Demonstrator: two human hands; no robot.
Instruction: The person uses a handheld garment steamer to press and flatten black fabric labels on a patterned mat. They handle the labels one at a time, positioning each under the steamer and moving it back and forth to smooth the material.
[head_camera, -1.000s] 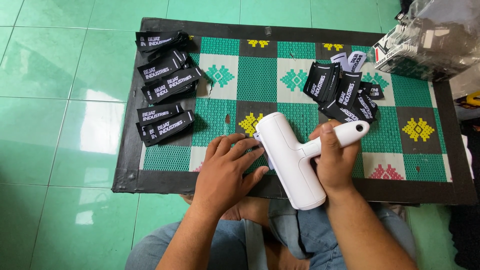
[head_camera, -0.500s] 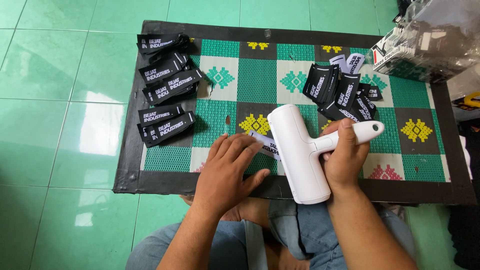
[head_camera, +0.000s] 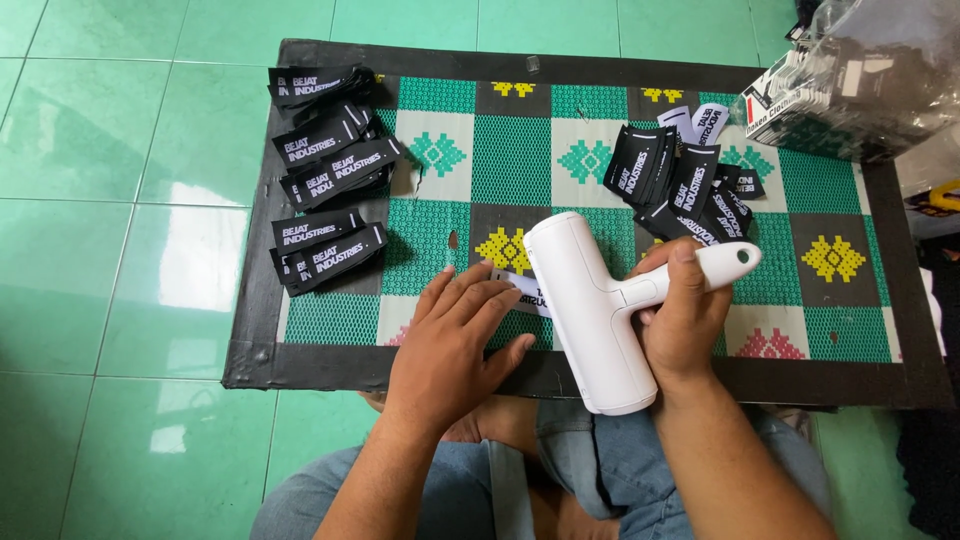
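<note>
White plastic makes the roller tool that sits in the middle of the head view. It has the shape of a letter T. Its wide body has its long axis going from the upper left, over the mat, down to the lower right, where the end passes the near black edge of the mat and comes above the person's lap. The handle goes out from the middle of this body and points to the right and a little up, with a small dark hole near its round tip.

The right hand is closed around the handle, thumb on top, fingers wrapped under it. The left hand lies flat and open on the mat, fingers spread a little and pointing up and to the right. Its fingertips press on a white label, which lies between this hand and the roller body, partly hidden under both.

The mat is green and dark woven squares with yellow and pink figures and a black border, on a green tiled floor. On its left side are neat stacks of black labels. On the upper right is a loose heap of black labels, just above the handle. A clear plastic bag lies at the far right corner.
</note>
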